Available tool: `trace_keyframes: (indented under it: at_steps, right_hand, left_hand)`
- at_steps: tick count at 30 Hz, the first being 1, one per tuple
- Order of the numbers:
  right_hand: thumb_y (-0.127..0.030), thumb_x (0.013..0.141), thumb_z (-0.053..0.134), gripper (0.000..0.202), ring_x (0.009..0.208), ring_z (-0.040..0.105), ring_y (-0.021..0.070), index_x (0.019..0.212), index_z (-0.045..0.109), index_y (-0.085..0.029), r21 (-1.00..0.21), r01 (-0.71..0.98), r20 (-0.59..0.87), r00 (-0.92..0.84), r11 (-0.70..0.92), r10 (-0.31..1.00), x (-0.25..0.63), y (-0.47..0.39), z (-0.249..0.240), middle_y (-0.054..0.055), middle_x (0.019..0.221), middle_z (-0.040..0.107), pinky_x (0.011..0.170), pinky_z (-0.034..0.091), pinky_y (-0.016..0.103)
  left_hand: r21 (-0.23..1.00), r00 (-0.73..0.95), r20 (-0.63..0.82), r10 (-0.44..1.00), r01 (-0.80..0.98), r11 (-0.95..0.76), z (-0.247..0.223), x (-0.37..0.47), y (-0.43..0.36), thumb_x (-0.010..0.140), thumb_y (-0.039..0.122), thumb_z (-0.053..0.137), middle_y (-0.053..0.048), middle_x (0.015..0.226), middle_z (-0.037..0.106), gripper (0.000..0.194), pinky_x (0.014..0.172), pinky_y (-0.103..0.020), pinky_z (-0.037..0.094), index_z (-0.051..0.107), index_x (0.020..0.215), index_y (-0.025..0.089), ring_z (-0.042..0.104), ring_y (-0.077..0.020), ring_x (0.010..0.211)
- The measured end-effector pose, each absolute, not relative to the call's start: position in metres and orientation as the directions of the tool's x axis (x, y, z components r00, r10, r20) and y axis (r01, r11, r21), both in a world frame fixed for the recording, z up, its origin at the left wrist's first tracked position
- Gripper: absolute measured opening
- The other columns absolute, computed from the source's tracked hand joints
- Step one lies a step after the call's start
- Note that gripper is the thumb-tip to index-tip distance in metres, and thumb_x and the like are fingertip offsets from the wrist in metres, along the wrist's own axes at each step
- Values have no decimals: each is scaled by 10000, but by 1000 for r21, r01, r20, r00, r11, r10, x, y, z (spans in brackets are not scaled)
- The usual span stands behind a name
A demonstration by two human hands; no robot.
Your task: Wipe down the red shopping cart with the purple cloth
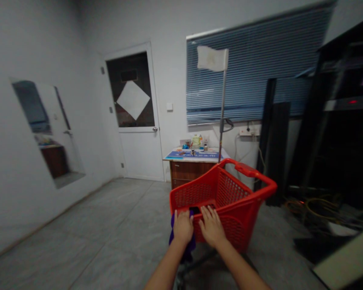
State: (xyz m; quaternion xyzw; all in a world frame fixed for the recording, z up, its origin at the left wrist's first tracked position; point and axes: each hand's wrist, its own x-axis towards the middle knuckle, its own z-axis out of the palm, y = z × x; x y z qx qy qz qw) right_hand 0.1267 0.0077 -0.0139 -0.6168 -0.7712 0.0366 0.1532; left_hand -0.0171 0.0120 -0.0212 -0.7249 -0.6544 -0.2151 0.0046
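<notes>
A red plastic shopping cart (245, 225) with slotted basket walls stands in front of me, its handle at the upper right. My left hand (183, 226) is closed over the near rim at the cart's left end. Purple cloth (172, 231) hangs over the rim there, partly hidden by that hand. Further right on the same rim is my right hand (211, 225), fingers reaching over the edge and thumb on the outer side. Inside the basket, a dark item (195, 210) shows only partly behind the hands.
A brown desk (186, 171) with small items on top stands behind the cart. A pole with a white flag (211, 59) rises beside it. A closed white door (140, 155) is at the back left. Coiled cables (319, 203) and dark panels (280, 149) are at right.
</notes>
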Motion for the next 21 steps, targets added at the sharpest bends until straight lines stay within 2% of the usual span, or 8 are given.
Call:
trace_keyframes:
  at_steps: [4,10,16,21]
  right_hand:
    - [-405,940,253,602,1452,174,211,1478,347,-151,-261,934,187,-199,244,962,129,4,-12,14,1543,313,1188,66,373]
    - [-378,930,275,597,1447,190,205,1479,342,-154,-250,939,187,-193,236,963,132,0,-15,2,1547,303,1190,76,372]
    - [-376,930,280,600,1442,201,220,1478,340,-141,-254,939,229,-176,234,957,126,-1,-20,17,1547,306,1186,67,378]
    - [-378,938,259,592,1435,221,220,1468,361,-137,-276,932,229,-174,235,958,126,-1,-17,16,1531,338,1186,83,381]
  left_hand:
    - [223,132,339,932,951,-216,-24,-6,15,981,263,305,-107,1316,604,422,1181,-455,187,565,1296,154,494,-234,1280]
    - [255,129,336,933,941,-222,-34,-33,10,974,251,339,-53,1345,590,409,1190,-464,178,542,1327,217,462,-219,1313]
    - [252,56,325,944,957,-144,-31,-30,10,974,238,325,-73,1328,601,411,1172,-474,211,559,1308,179,471,-231,1306]
    - [206,143,342,929,953,-223,-27,-9,15,984,254,299,-88,1347,585,427,1169,-484,211,557,1311,160,447,-253,1328]
